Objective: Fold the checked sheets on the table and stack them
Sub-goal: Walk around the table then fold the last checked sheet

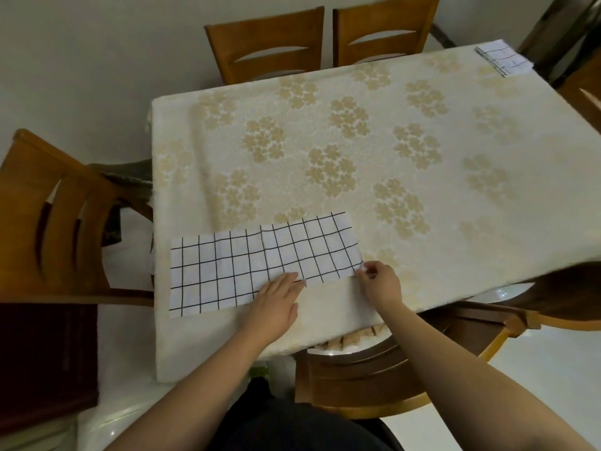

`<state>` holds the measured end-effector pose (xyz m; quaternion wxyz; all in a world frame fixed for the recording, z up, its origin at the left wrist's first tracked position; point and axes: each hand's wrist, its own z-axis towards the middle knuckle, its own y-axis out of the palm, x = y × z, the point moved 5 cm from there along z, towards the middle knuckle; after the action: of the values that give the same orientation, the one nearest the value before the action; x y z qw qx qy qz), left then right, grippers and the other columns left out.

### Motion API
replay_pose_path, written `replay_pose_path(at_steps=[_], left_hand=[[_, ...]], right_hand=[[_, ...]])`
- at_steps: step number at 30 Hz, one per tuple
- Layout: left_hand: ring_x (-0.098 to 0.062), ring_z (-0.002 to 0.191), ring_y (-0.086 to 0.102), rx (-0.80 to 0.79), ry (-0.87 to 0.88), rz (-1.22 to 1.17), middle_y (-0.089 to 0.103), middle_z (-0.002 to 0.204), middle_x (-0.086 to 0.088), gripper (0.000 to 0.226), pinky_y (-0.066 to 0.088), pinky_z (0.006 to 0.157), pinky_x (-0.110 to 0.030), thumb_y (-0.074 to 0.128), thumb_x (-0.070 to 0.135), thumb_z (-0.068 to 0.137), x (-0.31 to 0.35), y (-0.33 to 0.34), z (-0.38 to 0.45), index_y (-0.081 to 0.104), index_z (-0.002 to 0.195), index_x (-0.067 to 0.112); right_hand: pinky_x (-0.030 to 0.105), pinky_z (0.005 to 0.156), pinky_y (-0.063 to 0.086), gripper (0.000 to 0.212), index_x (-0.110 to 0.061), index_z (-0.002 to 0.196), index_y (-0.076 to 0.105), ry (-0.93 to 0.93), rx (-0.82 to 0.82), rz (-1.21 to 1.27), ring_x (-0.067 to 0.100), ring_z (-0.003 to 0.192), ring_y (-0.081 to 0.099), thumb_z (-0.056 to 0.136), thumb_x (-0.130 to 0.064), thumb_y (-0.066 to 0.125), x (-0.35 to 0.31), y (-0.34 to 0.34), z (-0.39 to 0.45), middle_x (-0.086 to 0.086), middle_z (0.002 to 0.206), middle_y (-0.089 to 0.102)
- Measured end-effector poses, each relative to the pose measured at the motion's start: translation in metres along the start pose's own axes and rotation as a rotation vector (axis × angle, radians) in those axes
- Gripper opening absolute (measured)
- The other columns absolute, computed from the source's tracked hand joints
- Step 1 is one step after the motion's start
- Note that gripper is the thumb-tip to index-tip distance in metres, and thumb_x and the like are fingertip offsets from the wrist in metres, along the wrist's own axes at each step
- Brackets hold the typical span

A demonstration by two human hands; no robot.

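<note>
White checked sheet (260, 265) on table (422, 222); left hand (276, 304) flat, pressing; right hand (379, 281) pinching corner.

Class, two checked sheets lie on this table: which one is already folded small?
The checked sheet at the far right corner, a small folded packet. The near checked sheet lies as a long strip under both hands.

sheet (260, 265) near — stack (505, 58) far

Left hand (276, 304) covered sheet's (227, 271) near edge; far folded stack (505, 58) too small to count layers.
</note>
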<state>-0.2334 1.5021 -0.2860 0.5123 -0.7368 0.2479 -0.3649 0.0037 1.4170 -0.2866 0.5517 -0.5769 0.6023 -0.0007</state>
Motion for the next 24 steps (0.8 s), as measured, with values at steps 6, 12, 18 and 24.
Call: replay_pose_path(at_steps=[6, 12, 18, 24], left_hand=[[-0.017, 0.149, 0.004, -0.113, 0.033, 0.066, 0.001, 0.162, 0.004, 0.069, 0.005, 0.12, -0.039, 0.009, 0.047, 0.089, 0.025, 0.02, 0.021, 0.011, 0.155, 0.024], [-0.015, 0.149, -0.006, -0.125, 0.012, 0.1, -0.007, 0.161, 0.006, 0.065, 0.005, 0.121, -0.041, 0.008, 0.05, 0.095, 0.024, 0.03, 0.026, 0.005, 0.155, 0.024], [-0.018, 0.148, 0.015, -0.118, 0.02, 0.115, 0.017, 0.161, 0.001, 0.059, 0.009, 0.118, -0.039, 0.02, 0.044, 0.097, 0.026, 0.025, 0.026, 0.024, 0.152, 0.022], [-0.014, 0.148, 0.014, -0.124, 0.033, -0.014, 0.016, 0.161, 0.004, 0.054, 0.019, 0.12, -0.041, 0.018, 0.031, 0.099, 0.017, 0.025, 0.015, 0.022, 0.153, 0.025]], right_hand=[[0.018, 0.051, 0.036, 0.021, -0.011, 0.098, 0.071, 0.007, -0.001, 0.015, 0.011, 0.064, 0.057, 0.094, -0.027, 0.058, 0.0, -0.003, 0.0, 0.0, 0.071, 0.064], [0.026, 0.061, 0.041, 0.021, -0.017, 0.087, 0.069, 0.035, -0.082, 0.029, 0.016, 0.072, 0.056, 0.096, -0.03, 0.055, 0.01, -0.014, 0.006, 0.001, 0.078, 0.066], [0.017, 0.06, 0.038, 0.014, -0.019, 0.086, 0.067, 0.079, -0.121, 0.056, 0.007, 0.074, 0.055, 0.093, -0.029, 0.059, 0.017, -0.016, 0.007, -0.008, 0.078, 0.063], [0.025, 0.055, 0.04, 0.016, -0.015, 0.094, 0.056, 0.07, 0.024, 0.109, 0.014, 0.071, 0.058, 0.091, -0.031, 0.056, 0.01, -0.012, -0.003, -0.002, 0.079, 0.061]])
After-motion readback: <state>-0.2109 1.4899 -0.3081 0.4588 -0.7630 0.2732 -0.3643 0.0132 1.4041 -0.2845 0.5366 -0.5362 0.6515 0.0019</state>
